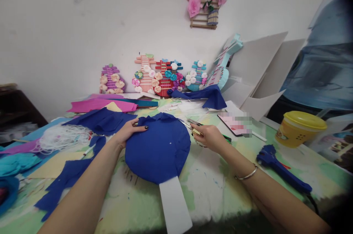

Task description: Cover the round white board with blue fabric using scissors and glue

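Pinched at its upper left edge by my left hand (131, 134) is a round cutout covered in dark blue paper (157, 145). A white strip (175, 204) sticks out of the cutout's lower edge toward me. My right hand (211, 137) is closed around the handles of a pair of scissors (190, 124), beside the cutout's upper right edge. The blades point left toward the blue paper; whether they touch it I cannot tell. Along the cutout's top the paper edge is creased and uneven.
A blue glue gun (284, 169) lies at the right, with a yellow-lidded tub (300, 129) behind it. A phone (234, 123) rests past my right hand. Blue paper scraps (68, 175) and white string (63, 138) lie left. Decorated instrument-shaped crafts (165, 79) lean on the wall.
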Demonstrator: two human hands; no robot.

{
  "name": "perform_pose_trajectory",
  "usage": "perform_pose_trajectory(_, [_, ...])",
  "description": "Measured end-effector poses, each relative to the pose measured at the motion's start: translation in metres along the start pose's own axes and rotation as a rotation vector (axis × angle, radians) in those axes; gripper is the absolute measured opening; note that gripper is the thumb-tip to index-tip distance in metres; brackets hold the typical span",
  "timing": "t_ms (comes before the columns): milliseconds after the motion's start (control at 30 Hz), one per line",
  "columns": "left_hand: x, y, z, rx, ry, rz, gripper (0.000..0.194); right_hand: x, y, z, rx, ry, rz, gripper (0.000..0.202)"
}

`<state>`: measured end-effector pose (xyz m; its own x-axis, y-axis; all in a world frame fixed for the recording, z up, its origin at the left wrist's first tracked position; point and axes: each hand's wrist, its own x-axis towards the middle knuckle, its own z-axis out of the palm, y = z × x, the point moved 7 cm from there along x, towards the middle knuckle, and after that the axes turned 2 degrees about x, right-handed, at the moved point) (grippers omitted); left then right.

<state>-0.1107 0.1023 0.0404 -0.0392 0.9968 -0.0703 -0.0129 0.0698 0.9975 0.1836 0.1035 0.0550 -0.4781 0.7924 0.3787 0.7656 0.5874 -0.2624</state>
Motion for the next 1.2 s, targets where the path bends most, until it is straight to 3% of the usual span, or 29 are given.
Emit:
perform_pose_trajectory(167, [0.003, -0.003, -0.002, 0.016, -0.019, -0.026, 0.045, -0.003, -0.003, -0.008, -0.055, 0.07, -0.011, 0.044])
perform_pose_trajectory(533, [0.004, -0.004, 0.005, 0.06, -0.123, -0.004, 0.06, -0.001, -0.005, 0.004, 0.035, 0.01, -0.103, 0.046])
perform_pose_trajectory(867, [0.002, -0.005, 0.006, 0.065, -0.145, -0.044, 0.056, 0.0, 0.001, 0.01, -0.031, -0.037, -0.13, 0.042])
perform_pose_trajectory(1200, [0.004, -0.007, 0.001, 0.141, -0.15, -0.048, 0.055, -0.004, -0.003, -0.005, -0.071, 0.017, -0.116, 0.044])
